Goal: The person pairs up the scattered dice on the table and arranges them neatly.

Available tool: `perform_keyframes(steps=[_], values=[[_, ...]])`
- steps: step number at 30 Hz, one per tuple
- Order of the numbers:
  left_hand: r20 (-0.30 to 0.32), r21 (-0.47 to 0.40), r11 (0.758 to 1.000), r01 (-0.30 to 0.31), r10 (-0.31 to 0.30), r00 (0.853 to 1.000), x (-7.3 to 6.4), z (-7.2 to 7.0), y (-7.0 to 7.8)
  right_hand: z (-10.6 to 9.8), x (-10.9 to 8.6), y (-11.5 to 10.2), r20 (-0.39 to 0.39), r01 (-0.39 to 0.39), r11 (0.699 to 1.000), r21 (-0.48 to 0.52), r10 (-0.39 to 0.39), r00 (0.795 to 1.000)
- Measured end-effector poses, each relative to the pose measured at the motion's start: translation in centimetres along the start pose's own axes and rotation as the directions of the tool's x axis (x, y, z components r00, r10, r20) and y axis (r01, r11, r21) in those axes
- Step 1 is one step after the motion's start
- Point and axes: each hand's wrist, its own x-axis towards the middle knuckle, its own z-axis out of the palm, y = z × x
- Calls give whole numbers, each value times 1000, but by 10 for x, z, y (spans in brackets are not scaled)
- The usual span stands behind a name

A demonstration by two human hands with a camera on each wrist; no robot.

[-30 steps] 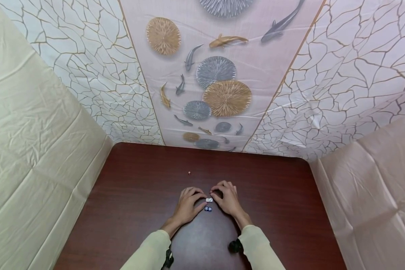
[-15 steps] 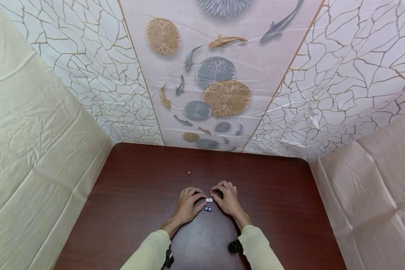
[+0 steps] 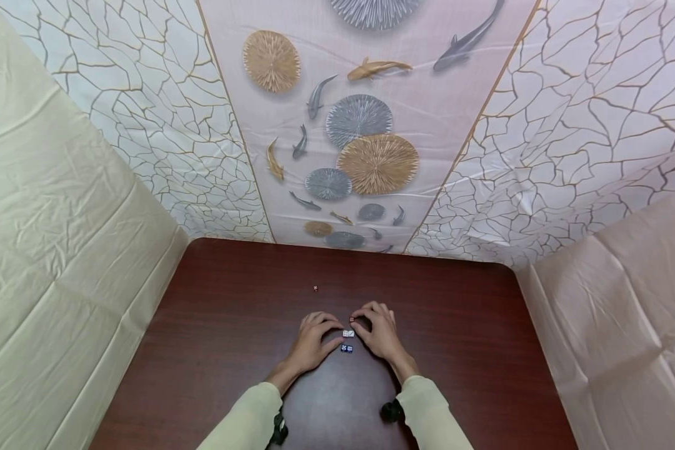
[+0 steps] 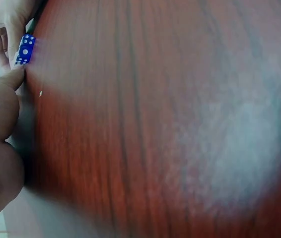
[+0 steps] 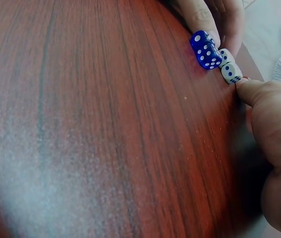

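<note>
Two white dice (image 3: 348, 334) sit side by side mid-table, with two blue dice (image 3: 346, 349) in a row just nearer to me. My left hand (image 3: 310, 345) rests at the left end of the white pair, index finger and thumb parted on either side of it; whether they touch it I cannot tell. Between the thumb and index finger of my right hand (image 3: 379, 330) a red die (image 3: 351, 319) is pinched, just beyond the white ones. The right wrist view shows the blue dice (image 5: 206, 49) beside the white dice (image 5: 231, 72), the right thumb close to them.
Another red die (image 3: 315, 288) lies alone farther back on the dark wooden table (image 3: 230, 300). A patterned cloth (image 3: 371, 112) hangs behind the table, with plain cloth on both sides. Dark devices are strapped at both wrists.
My left hand has shifted very slightly left, its thumb drawing a little away from the white dice. The right hand and all the dice look unmoved.
</note>
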Motion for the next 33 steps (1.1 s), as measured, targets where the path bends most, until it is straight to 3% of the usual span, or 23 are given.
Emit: perform_keyframes(steps=[3, 7, 12, 16, 25, 33], values=[[-17, -43, 999, -14, 14, 1000, 0, -5, 0, -1, 0, -1, -4, 5, 1000, -2, -5, 1000], [-84, -54, 999, -2, -2, 996, 1, -12, -5, -2, 0, -3, 4, -9, 1000, 5, 9, 1000], [-201, -50, 998, 33, -42, 979, 9, -21, -14, -2, -1, -4, 0, -21, 1000, 2, 21, 1000], [-242, -44, 997, 65, -74, 967, 18, -28, -22, -1, -1, -3, -10, -11, 1000, 2, 11, 1000], [-187, -52, 977, 206, -212, 959, 39, -46, -38, 0, 1, -2, 4, -23, 1000, 16, 23, 1000], [-135, 59, 951, 303, -293, 947, 54, -49, -50, -2, -1, -3, 13, -30, 999, 25, 29, 999]])
